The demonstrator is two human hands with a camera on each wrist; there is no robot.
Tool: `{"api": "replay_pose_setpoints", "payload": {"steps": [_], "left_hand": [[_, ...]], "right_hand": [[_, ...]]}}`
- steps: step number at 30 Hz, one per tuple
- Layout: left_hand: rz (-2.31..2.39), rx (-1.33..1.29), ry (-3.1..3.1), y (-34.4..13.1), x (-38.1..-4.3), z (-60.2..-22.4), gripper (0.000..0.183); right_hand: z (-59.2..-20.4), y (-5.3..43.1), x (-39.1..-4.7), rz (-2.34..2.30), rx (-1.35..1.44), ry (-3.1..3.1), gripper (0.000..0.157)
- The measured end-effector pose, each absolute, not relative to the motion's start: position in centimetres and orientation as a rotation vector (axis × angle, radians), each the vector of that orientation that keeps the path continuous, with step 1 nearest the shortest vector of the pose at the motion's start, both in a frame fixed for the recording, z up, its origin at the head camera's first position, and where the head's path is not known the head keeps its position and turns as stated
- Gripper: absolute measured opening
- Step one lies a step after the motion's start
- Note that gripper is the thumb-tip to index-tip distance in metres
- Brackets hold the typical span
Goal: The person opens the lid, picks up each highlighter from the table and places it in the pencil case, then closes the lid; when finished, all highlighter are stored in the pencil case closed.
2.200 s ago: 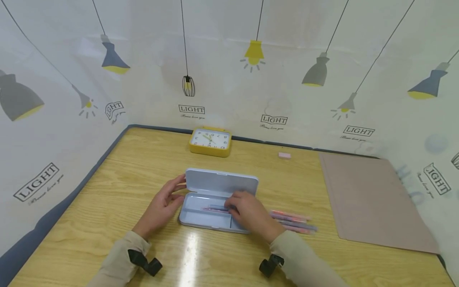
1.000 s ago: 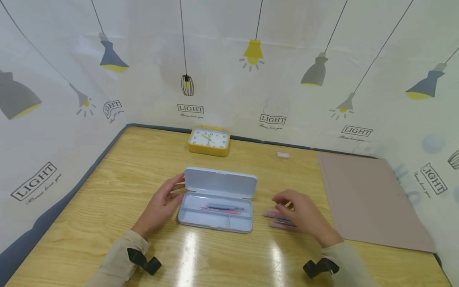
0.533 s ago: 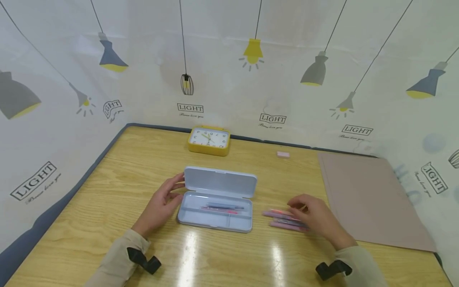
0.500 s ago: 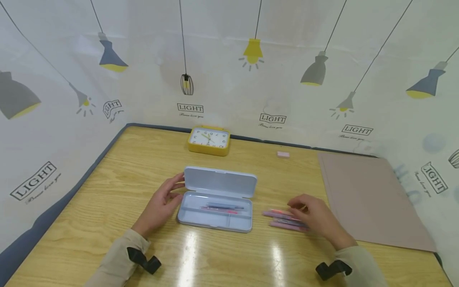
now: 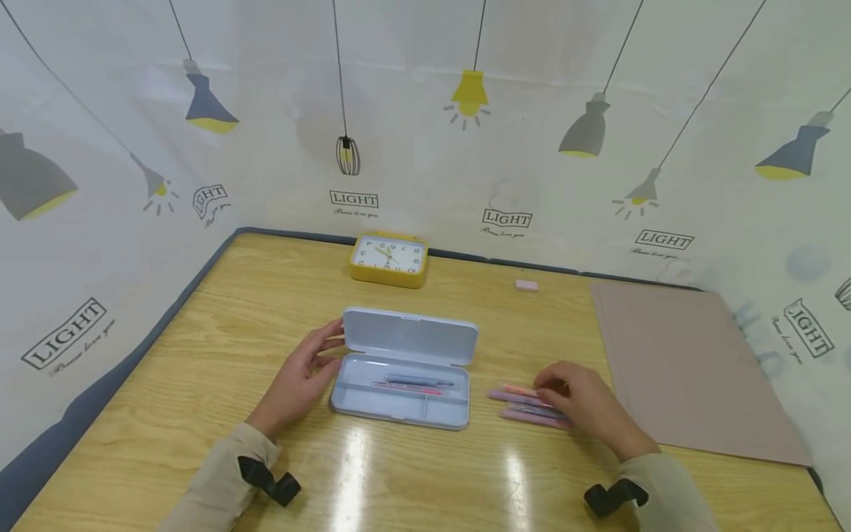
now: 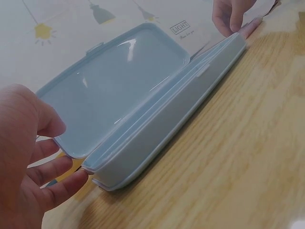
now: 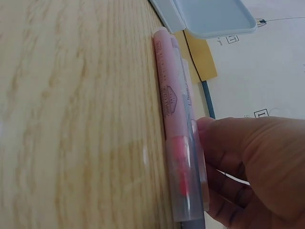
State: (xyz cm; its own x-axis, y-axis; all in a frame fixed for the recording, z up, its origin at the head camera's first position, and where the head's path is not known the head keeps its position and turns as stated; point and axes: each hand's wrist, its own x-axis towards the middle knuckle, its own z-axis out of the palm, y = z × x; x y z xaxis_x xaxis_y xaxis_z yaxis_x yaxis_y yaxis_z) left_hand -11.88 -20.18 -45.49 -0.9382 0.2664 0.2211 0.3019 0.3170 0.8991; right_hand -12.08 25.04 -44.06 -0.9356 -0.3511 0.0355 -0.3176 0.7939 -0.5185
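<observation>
A pale blue pencil case stands with its lid raised; a blue pen and a pink pen lie in its back compartment. My left hand rests at the case's left end, fingers loosely extended. In the left wrist view its fingertips meet the case corner beside the lid. Right of the case lie several pens and highlighters, a pink highlighter nearest the right wrist camera. My right hand curls thumb and fingers at the right end of an orange-pink highlighter, pinching it; the fingertips are partly hidden.
A yellow clock lies near the back edge of the wooden table. A small pink eraser lies right of it. A flat pinkish-brown folder covers the right side. Patterned sheets wall the back and sides.
My right hand has left the case, where the blue pen now lies across the compartment, and moved right to the pens on the table. My left hand has stayed at the case.
</observation>
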Motion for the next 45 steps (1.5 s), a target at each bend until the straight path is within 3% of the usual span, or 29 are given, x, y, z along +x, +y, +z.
{"api": "replay_pose_setpoints", "payload": {"steps": [31, 45], "left_hand": [[-1.722, -0.550, -2.522, -20.2, -12.1, -45.6, 0.063], [-1.735, -0.545, -2.533, -20.2, -11.9, -45.2, 0.063]], "right_hand": [[-43.2, 24.8, -12.0, -0.857, -0.601, 2.925, 0.008], [-41.3, 21.4, -11.8, -0.954, -0.823, 2.906, 0.008]]}}
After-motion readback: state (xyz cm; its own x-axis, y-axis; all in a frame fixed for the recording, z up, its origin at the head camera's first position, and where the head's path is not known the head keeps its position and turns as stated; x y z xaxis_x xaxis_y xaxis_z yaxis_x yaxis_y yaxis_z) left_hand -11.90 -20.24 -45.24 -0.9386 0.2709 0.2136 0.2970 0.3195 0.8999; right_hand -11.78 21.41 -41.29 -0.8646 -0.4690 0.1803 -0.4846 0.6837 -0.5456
